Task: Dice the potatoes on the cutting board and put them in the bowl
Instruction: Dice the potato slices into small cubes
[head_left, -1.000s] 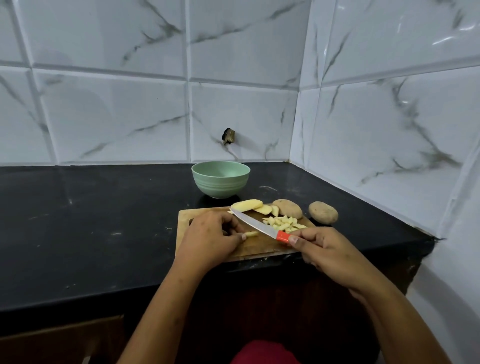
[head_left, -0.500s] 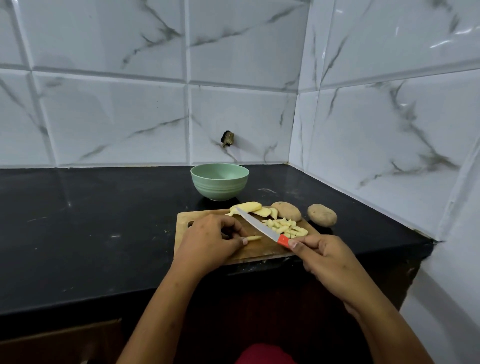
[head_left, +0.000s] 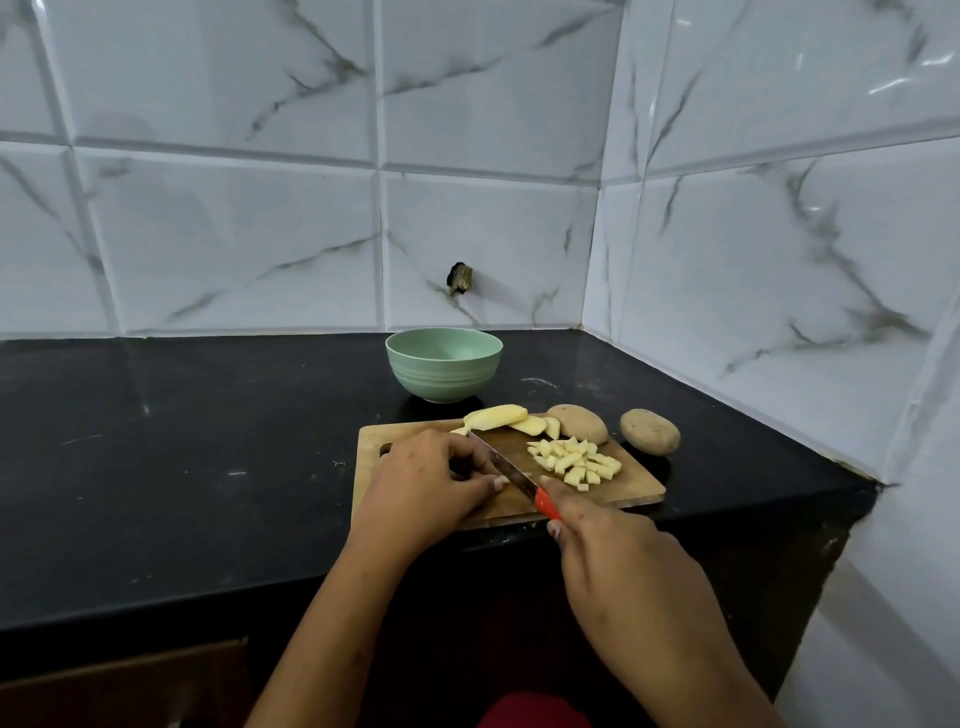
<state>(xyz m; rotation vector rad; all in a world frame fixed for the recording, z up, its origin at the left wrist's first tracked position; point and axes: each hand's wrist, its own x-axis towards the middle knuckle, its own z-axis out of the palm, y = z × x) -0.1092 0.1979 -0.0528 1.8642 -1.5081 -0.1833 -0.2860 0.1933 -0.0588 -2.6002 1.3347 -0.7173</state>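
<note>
A wooden cutting board lies near the counter's front edge. My left hand curls over a potato strip on the board; the strip is almost hidden under my fingers. My right hand grips the red handle of a knife, whose blade lies across the board right beside my left fingertips. A pile of diced potato sits to the right of the blade. Peeled slices lie at the board's far edge, next to a whole unpeeled potato. The green bowl stands behind the board.
A second unpeeled potato rests on the black counter just right of the board. Tiled walls close the back and right side. A small dark fitting sticks out of the back wall above the bowl.
The knife blade has come down closer to my left fingertips, covering the strip end that showed before. The view has shifted slightly. The diced pile and slices stay put.
</note>
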